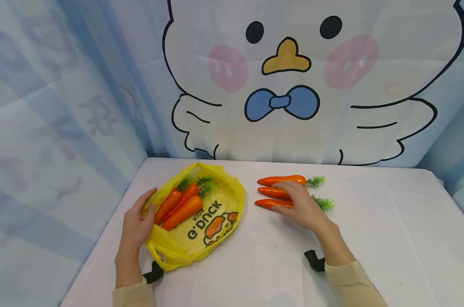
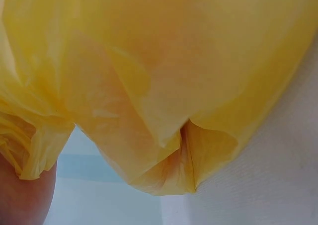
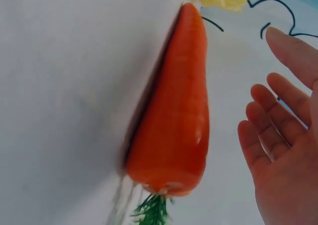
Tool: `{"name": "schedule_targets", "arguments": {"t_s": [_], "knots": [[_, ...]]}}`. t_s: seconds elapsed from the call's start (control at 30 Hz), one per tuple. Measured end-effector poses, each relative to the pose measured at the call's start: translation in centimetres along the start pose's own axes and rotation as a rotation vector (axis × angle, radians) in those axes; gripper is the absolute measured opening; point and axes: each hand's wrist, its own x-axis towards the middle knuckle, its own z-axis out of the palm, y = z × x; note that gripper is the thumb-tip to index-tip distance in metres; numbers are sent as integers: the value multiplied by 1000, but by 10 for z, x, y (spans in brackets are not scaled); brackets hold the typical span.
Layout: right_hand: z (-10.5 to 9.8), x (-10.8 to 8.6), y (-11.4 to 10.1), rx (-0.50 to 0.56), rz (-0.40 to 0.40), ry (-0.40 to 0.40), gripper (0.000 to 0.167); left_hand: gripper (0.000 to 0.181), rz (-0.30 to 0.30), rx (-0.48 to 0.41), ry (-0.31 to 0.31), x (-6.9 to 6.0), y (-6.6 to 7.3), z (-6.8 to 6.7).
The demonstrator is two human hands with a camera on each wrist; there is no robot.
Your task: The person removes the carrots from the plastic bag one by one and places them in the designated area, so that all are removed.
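A yellow plastic bag [image 1: 216, 187] lies spread on the table, with three orange carrots [image 1: 183, 213] with green tops on it. My left hand [image 1: 135, 226] grips the bag's left edge between thumb and fingers. In the left wrist view the thin bag [image 2: 164, 76] fills most of the picture and hides much of that hand. Three more carrots [image 1: 281, 181] lie side by side to the right of the bag. Above them hovers my right hand [image 1: 302, 207], fingers relaxed. The right wrist view shows the hand [image 3: 285, 125] holding nothing, apart from the nearest carrot [image 3: 174, 106].
White cloth covers the table [image 1: 370, 221]. Behind it hangs a curtain [image 1: 278, 140] with a cartoon figure, and a blue-white curtain [image 1: 44, 149] closes off the left side. Black straps [image 1: 314, 261] show at both wrists.
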Motion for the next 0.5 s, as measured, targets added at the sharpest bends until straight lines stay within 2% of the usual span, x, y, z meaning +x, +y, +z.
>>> {"name": "schedule_targets", "arguments": {"t_s": [0.3,0.5], "knots": [[8,8,-14,3,-4,-7,57,43,16,2,10,0,-2,1],[13,16,-26,47,5,-35,55,42,23,0,12,0,-1,1]]}}
